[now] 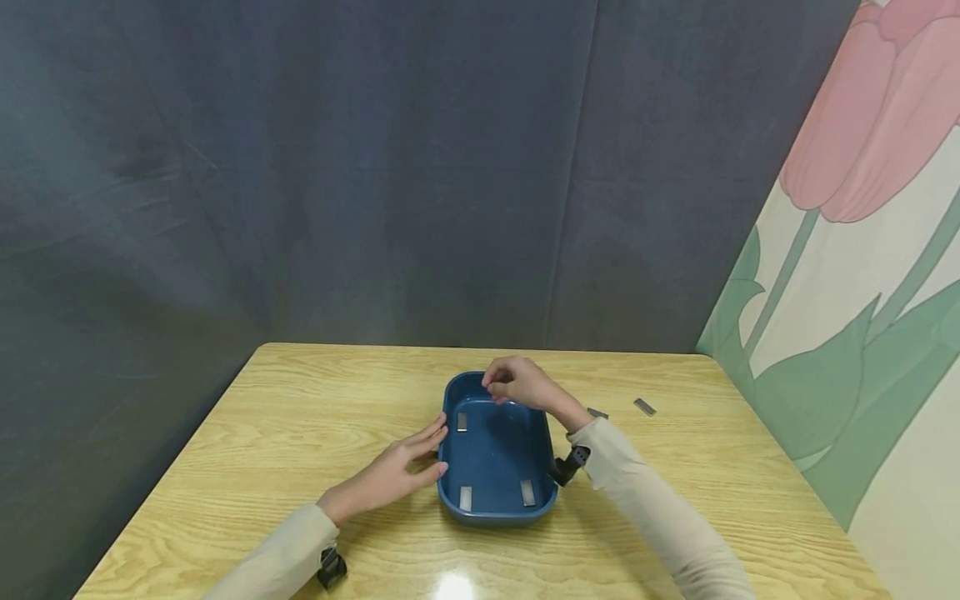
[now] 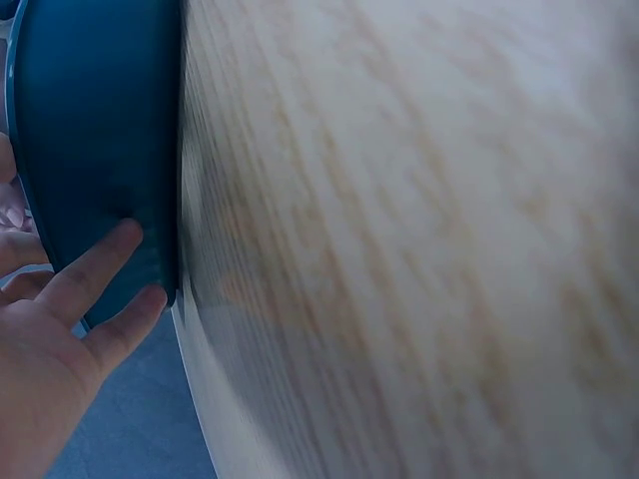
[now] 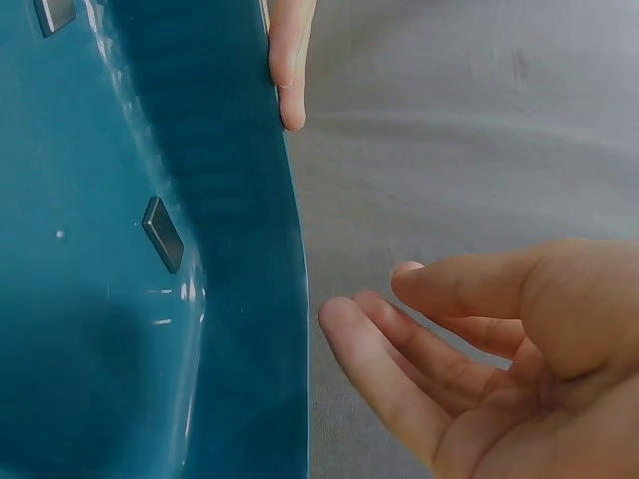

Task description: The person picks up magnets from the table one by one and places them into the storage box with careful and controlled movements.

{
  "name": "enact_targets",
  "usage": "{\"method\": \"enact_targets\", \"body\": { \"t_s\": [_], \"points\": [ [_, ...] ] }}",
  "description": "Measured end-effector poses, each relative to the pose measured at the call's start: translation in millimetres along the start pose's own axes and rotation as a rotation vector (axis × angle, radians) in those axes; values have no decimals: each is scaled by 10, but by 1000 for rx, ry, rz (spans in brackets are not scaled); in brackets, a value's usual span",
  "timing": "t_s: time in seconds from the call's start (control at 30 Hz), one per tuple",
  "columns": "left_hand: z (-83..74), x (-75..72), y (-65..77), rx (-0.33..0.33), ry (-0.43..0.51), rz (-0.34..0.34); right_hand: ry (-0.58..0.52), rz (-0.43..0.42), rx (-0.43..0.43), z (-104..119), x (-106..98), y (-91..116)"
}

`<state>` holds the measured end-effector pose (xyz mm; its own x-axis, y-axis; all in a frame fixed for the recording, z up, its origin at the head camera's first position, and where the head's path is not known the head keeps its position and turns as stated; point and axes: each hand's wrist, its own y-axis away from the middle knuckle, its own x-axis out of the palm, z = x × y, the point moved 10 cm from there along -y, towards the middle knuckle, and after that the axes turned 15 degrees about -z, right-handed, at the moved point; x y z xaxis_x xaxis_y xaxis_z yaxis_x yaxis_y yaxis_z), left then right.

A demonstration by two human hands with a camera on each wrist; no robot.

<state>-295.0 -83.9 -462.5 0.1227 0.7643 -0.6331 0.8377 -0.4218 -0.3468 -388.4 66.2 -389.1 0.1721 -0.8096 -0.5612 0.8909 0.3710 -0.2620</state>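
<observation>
A deep blue rectangular bin (image 1: 495, 454) with rounded corners stands on the wooden table. My left hand (image 1: 392, 472) lies along its left side, fingers spread and extended; in the left wrist view, fingertips (image 2: 127, 232) press on the outer wall. Above the bin's far end hangs my right hand (image 1: 525, 385), its fingers loosely bent. The right wrist view shows a gap between thumb and fingers of that hand (image 3: 479, 349), with nothing visible in it. Inside the bin lie three small flat rectangular pieces: one at far left (image 1: 462, 422), one at near left (image 1: 466, 498), one at near right (image 1: 528, 493).
Right of the bin, a similar dark piece (image 1: 644, 407) lies on the table (image 1: 300, 417). Another piece (image 1: 597, 413) is partly hidden behind my right forearm. A dark curtain (image 1: 420, 183) hangs behind the table, and a tulip-patterned wall (image 1: 862, 350) stands at the right.
</observation>
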Motion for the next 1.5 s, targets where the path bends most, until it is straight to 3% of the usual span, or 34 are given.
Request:
{"method": "enact_targets", "body": {
  "t_s": [0.5,1.0,1.27,1.5],
  "points": [
    [1,16,-12,18,-5,-7,3,-22,-17,-48,-126,38],
    [7,11,-6,22,-9,-1,-1,-28,23,-166,-192,64],
    [11,-5,-3,12,-16,-3,-40,-20,-27,-118,-260,116],
    [17,-13,-13,10,-17,-4,-16,-44,34,-225,-310,117]
  ]
}}
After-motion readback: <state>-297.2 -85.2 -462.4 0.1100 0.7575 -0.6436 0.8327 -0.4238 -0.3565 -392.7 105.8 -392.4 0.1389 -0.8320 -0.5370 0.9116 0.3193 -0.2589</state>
